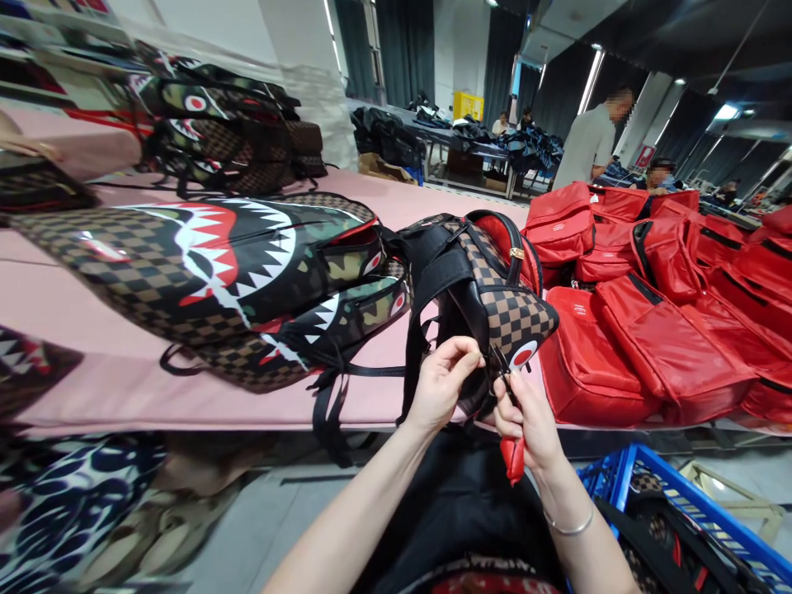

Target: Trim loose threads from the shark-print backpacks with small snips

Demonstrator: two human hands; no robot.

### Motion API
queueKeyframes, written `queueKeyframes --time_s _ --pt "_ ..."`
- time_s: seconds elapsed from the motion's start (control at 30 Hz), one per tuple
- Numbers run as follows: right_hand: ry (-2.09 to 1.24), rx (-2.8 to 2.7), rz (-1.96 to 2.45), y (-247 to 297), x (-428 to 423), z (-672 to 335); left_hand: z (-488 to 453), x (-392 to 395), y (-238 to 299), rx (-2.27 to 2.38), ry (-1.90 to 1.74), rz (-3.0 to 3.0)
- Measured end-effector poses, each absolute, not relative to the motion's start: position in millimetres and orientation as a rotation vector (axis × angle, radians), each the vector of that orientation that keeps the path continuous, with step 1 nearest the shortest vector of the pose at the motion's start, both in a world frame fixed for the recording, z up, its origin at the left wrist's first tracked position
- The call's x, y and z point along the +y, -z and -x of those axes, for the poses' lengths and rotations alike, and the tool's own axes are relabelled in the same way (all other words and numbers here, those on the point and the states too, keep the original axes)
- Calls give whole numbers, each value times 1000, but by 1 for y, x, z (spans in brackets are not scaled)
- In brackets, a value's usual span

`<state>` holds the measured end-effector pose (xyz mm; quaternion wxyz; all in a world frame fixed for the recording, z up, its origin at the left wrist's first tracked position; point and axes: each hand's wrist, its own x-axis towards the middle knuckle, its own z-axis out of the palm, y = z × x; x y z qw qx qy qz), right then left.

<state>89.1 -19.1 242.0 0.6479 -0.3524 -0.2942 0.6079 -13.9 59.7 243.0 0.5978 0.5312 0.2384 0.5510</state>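
A brown-and-black checkered backpack (513, 313) with a red eye patch and black straps sits at the front edge of the pink table, straight ahead. My left hand (446, 375) is closed in a pinch beside its strap side; whatever lies between thumb and finger is too fine to make out. In my right hand (529, 421) are small dark scissors (500, 361), their blades pointing up at the bag close to my left fingertips. Something red (512, 460) sticks out below that fist, perhaps a wrapped handle.
Shark-mouth checkered backpacks (260, 264) lie to the left on the pink table (365, 404); more are stacked behind (216, 124). Red bags (668, 330) crowd the right side. A blue crate (624, 474) holding bags stands low right. Another person's arm (30, 136) reaches in at left.
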Motion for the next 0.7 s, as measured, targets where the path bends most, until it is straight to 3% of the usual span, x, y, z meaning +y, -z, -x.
queueKeyframes --time_s 0.53,0.7 --pt "-1394 -641 780 -239 -13 -91 16 62 -240 484 -1287 -1307" --pt "-1407 -641 720 -237 -18 -100 33 59 -240 231 -1181 -1247"
